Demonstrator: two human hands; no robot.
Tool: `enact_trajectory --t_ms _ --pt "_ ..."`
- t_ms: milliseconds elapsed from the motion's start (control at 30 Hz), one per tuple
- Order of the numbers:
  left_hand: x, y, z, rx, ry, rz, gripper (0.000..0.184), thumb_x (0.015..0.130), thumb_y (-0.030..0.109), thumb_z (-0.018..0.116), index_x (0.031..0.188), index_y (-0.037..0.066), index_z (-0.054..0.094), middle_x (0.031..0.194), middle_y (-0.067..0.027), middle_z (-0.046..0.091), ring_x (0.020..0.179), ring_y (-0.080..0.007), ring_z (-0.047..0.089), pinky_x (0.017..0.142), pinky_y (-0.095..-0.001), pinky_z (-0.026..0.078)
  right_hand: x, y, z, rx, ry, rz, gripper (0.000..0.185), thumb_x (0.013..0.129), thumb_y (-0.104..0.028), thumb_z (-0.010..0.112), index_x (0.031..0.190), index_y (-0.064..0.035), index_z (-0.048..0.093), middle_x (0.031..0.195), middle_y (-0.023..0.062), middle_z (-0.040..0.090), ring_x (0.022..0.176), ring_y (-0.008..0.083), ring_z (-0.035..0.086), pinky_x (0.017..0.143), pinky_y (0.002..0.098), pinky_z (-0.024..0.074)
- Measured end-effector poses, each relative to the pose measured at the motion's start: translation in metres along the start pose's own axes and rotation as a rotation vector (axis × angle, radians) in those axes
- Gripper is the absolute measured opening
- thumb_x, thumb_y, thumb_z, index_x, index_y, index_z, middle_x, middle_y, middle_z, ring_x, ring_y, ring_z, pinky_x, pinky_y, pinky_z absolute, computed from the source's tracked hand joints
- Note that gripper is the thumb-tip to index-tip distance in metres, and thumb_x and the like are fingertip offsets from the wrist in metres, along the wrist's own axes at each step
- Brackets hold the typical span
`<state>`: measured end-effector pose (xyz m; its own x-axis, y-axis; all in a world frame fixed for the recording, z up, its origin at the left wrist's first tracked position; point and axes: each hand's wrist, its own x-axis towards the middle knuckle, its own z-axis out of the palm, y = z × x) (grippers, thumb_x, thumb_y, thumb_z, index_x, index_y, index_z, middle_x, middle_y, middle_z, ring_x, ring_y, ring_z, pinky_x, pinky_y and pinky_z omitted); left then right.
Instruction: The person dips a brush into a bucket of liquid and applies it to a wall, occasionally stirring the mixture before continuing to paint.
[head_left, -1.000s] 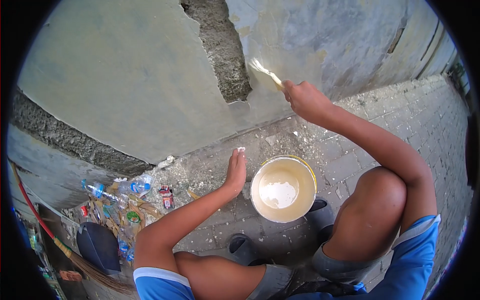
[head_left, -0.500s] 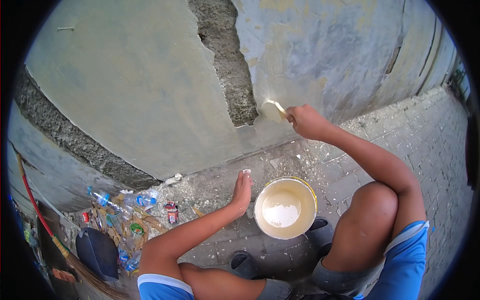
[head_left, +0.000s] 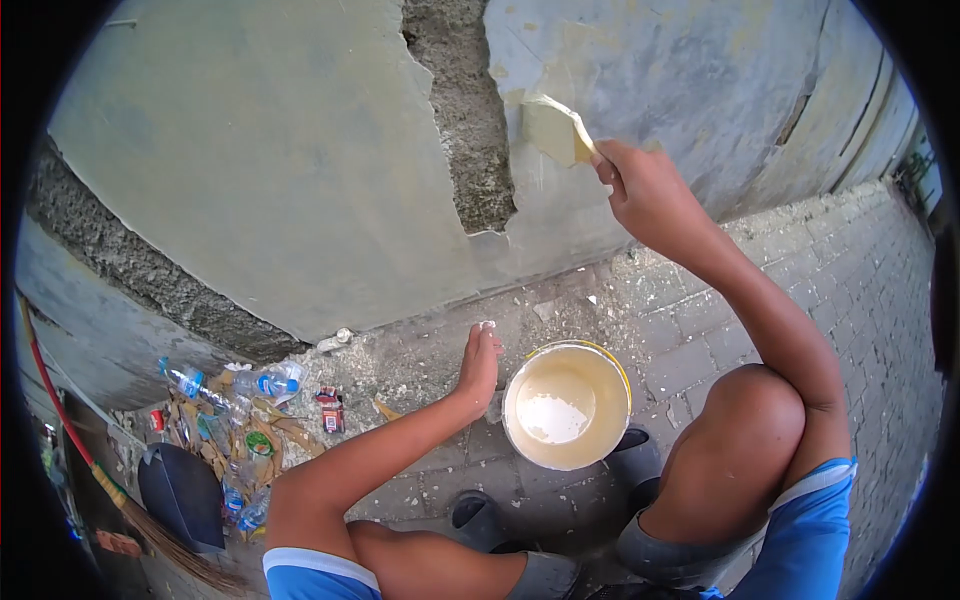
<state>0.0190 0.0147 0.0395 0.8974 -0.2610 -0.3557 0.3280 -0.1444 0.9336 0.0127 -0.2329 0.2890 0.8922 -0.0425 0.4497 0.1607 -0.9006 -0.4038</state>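
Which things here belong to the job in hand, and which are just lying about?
In the job:
- brush, in the right hand
- bucket with pale liquid inside
- wall at the brush

Lying about:
- plastic bottles
- small red pack
- broom
- dark pan-like piece

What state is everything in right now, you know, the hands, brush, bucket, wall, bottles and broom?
Right hand: closed around the brush handle
Left hand: empty, fingertips smeared white
Brush: raised at the wall
Bucket: open, upright, pale liquid inside
Wall: plaster missing in places
Plastic bottles: lying amid litter
Broom: slanted, bristles lower in view
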Motion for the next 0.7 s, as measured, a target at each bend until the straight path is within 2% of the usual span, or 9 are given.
enact_trajectory --t_ms 67,200,267,300,500,600,700 --pt "-0.001 0.0 0.0 -0.006 0.01 -0.009 0.047 0.106 0.041 0.034 0.128 0.002 0.045 0.116 -0.0177 0.055 0.108 -0.0271 0.055 0.099 -0.0411 0.04 -0.005 0.011 0.004 0.011 -0.042 -0.024 0.01 0.094 -0.004 0.053 0.097 0.0026 0.061 0.075 0.0247 0.061 0.07 0.0447 0.058 0.064 0.0485 0.0432" --pt "-0.003 -0.001 0.001 0.007 0.013 -0.009 0.046 0.106 0.041 0.034 0.128 0.002 0.045 0.115 -0.0177 0.055 0.109 -0.0274 0.055 0.099 -0.0412 0.04 -0.015 0.025 0.024 -0.023 -0.27 -0.001 0.012 0.088 -0.001 0.055 0.096 0.0026 0.063 0.077 0.0236 0.064 0.074 0.0445 0.061 0.069 0.0493 0.0468" --pt "0.0 -0.004 -0.002 0.054 -0.023 -0.026 0.047 0.105 0.042 0.031 0.135 0.008 0.04 0.119 -0.0125 0.054 0.111 -0.0232 0.054 0.094 -0.0396 0.04 -0.02 0.043 0.055 -0.096 -0.372 -0.054 0.013 0.085 0.0 0.056 0.095 0.0027 0.064 0.078 0.0231 0.065 0.077 0.0442 0.063 0.071 0.0496 0.0484" --pt "0.001 -0.004 -0.003 0.079 -0.042 -0.033 0.048 0.104 0.043 0.029 0.139 0.011 0.038 0.121 -0.0099 0.053 0.112 -0.0212 0.053 0.092 -0.0388 0.039 -0.019 0.045 0.061 -0.094 -0.357 -0.06 0.013 0.085 0.0 0.056 0.095 0.0028 0.064 0.078 0.0231 0.065 0.077 0.0439 0.064 0.072 0.0496 0.0489" --pt "0.001 -0.002 -0.01 0.056 -0.028 -0.029 0.05 0.104 0.045 0.03 0.139 0.01 0.038 0.122 -0.0104 0.053 0.113 -0.0216 0.053 0.092 -0.0391 0.04 -0.001 0.036 0.057 -0.004 -0.199 -0.052 0.014 0.083 0.002 0.056 0.095 0.0033 0.063 0.078 0.0224 0.066 0.077 0.043 0.065 0.071 0.0486 0.0496" --pt "-0.002 -0.002 -0.009 0.027 0.035 -0.011 0.047 0.105 0.041 0.034 0.13 0.002 0.045 0.115 -0.0146 0.054 0.108 -0.0244 0.054 0.096 -0.0385 0.04 0.002 0.03 0.045 -0.004 -0.121 -0.068 0.012 0.086 0.002 0.055 0.095 0.0032 0.062 0.077 0.0217 0.065 0.074 0.0425 0.064 0.069 0.0477 0.0492" --pt "-0.002 -0.003 -0.009 0.022 0.034 -0.02 0.047 0.105 0.041 0.034 0.13 0.003 0.045 0.115 -0.0144 0.054 0.109 -0.0242 0.053 0.097 -0.0385 0.04 0.004 0.022 0.03 -0.017 -0.007 -0.106 0.009 0.089 0.0 0.054 0.095 0.0025 0.06 0.075 0.0222 0.064 0.07 0.0427 0.062 0.066 0.0477 0.0477"
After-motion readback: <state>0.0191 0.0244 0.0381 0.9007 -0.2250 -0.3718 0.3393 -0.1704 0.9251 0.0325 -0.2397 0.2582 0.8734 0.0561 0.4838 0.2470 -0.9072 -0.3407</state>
